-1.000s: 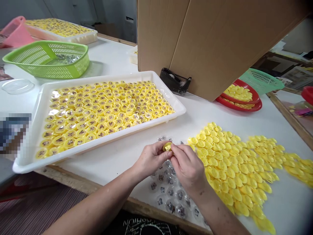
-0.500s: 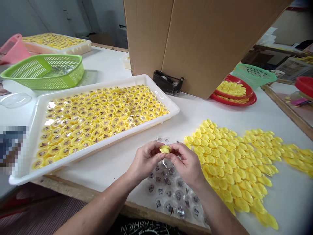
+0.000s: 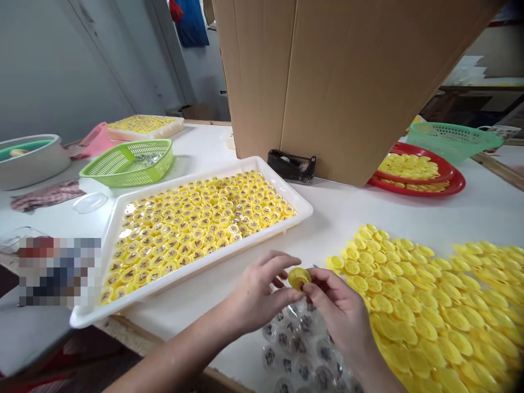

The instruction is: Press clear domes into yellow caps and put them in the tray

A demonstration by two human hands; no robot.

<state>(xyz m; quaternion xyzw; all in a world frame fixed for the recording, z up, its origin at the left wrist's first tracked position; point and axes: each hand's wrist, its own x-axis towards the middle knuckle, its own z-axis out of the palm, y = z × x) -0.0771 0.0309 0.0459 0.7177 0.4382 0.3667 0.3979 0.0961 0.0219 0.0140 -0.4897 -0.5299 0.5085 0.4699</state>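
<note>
A small round yellow cap [image 3: 299, 278] with a dark printed picture on its face is tilted up over the table. My right hand [image 3: 343, 305] pinches its right edge between thumb and fingers. Around its left side is my left hand [image 3: 258, 290], fingers apart, index stretched above the cap and thumb tip close to its lower edge; whether they touch is hard to tell. Below both hands lie clear plastic domes [image 3: 301, 344] with small printed pictures, partly covered by my right hand. Many yellow caps [image 3: 409, 305] spread over the table to the right.
A white tray [image 3: 196, 273] full of yellow caps with pictures stands left of my hands. Behind are a green basket [image 3: 126, 164], a black tape dispenser [image 3: 291, 166] and a tall cardboard box [image 3: 327, 87]. Red plates [image 3: 446, 188] hold more yellow pieces at the back right.
The yellow cap has turned so its printed face shows. My left fingers have spread from their pinch, while the right hand keeps hold. The camera view has shifted.
</note>
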